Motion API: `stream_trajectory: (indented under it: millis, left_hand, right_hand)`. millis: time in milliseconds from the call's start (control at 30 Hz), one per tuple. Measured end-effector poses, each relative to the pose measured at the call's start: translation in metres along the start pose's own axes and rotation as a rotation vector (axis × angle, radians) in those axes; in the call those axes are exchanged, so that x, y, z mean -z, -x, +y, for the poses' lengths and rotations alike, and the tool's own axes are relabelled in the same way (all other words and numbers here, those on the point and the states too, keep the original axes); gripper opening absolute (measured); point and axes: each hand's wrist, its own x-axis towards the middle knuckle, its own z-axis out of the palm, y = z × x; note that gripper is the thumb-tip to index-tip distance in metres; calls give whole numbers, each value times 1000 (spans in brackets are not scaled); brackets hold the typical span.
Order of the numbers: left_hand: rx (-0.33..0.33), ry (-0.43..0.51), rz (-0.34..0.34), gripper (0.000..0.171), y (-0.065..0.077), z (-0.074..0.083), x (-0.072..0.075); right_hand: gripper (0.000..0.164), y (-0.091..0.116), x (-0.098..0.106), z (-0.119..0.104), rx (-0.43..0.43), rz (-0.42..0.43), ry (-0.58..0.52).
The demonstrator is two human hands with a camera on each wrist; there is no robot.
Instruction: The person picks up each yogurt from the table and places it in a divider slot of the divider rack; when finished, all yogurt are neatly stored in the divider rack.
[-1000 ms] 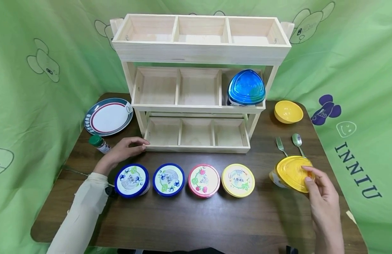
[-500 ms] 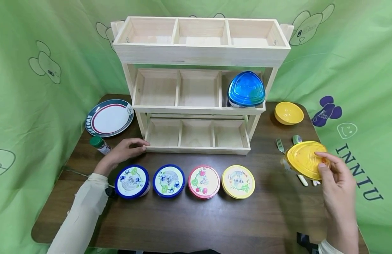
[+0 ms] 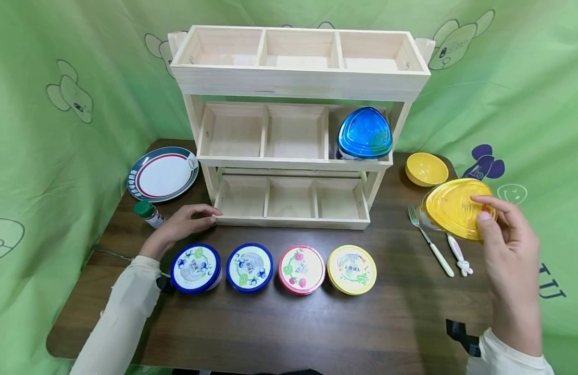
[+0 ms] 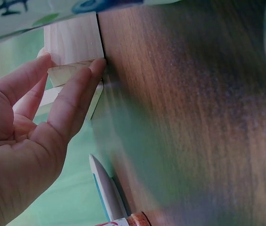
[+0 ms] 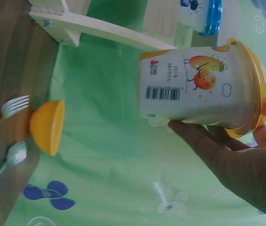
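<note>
The right hand [image 3: 511, 250] grips the yellow tub [image 3: 455, 208] near its lid, holding it above the table [image 3: 293, 330] beside the bowl [image 3: 426, 170]. Seen from the head, the lid hides most of its wall and covers the head of the spoon [image 3: 457, 252]; the right wrist view shows both, with the small print too blurred to read. The left hand [image 3: 188, 224] touches the left front corner of the bottom tray [image 3: 293, 223] with loosely straight fingers. The left wrist view cuts off a printed tub [image 4: 29, 14] above and the bottle [image 4: 139, 220] below.
</note>
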Motion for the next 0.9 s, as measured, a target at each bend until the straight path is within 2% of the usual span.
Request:
stream_trajectory:
  millis: [33,67,167,267,300,433,467,600,667,900]
  left_hand:
    - [-5,2,-2,33,0,-1,0]
    - [-29,16,-9,32,-4,-9,2]
    - [-67,32,-22,31,-4,-13,5]
    - [-98,39,-31,30,-6,-19,7]
    - [-80,26,-25,31,-2,-12,5]
    - [-41,14,-8,31,-1,-7,2]
    - [-19,11,-3,32,1,-2,1]
    - [11,12,3,33,1,0,-2]
    - [12,19,3,33,1,0,-2]
    - [-57,11,-19,33,1,-6,2]
  right_hand:
    - [30,-2,-1,-1,23,-20,-23]
    - [30,-4,-2,-1,46,-42,-46]
    - [30,-10,-6,-3,94,-108,-100]
    - [31,-14,-13,-10,112,-145,-93]
    - [31,-15,-16,-12,119,-155,-87]
    - [32,-18,-25,-21,155,-178,-61]
    - [32,-19,-27,-23,163,-182,-63]
    - [31,-21,-33,-26,202,-216,-94]
    - [31,-22,-35,-27,211,-234,-116]
    - [30,-22,-45,-33,216,-277,-104]
